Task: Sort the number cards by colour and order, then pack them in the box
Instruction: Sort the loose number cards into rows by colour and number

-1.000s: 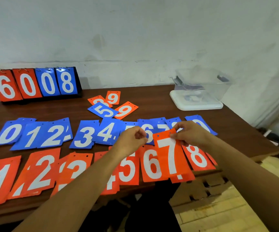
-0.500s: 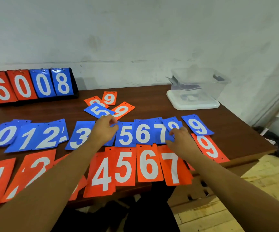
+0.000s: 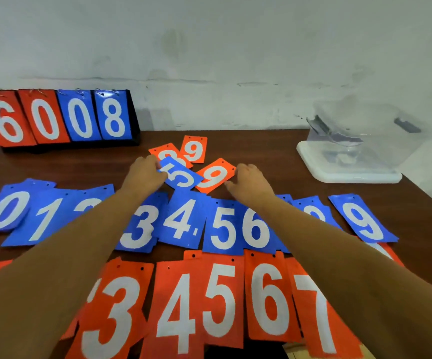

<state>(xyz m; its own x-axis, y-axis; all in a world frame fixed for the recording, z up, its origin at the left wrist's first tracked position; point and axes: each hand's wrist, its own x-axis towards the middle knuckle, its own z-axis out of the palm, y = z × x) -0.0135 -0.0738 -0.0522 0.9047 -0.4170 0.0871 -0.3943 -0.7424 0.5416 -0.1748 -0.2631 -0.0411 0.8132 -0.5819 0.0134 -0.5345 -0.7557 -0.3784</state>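
Observation:
Blue number cards lie in a row across the wooden table (image 3: 274,149), from the blue 0 (image 3: 5,211) to the blue 9 (image 3: 362,220). An orange row lies nearer me, with the orange 3 (image 3: 111,314) through the orange 7 (image 3: 318,314) showing. Behind the rows is a loose pile: a blue 5 card (image 3: 181,176), an orange 9 card (image 3: 215,176), another orange 9 (image 3: 194,149) and an orange card half hidden under the blue 5. My left hand (image 3: 145,174) pinches the blue 5's left edge. My right hand (image 3: 251,186) is open, fingertips at the orange 9's right edge.
A clear plastic box (image 3: 365,141) stands on its white lid (image 3: 349,176) at the back right, near the table's edge. A flip scoreboard (image 3: 54,117) reading 6 0 0 8 stands against the wall at the back left. My forearms cover parts of both rows.
The orange 7 was laid into the orange row. Both hands then moved away from the rows to the loose pile behind, and the left one took hold of the blue 5.

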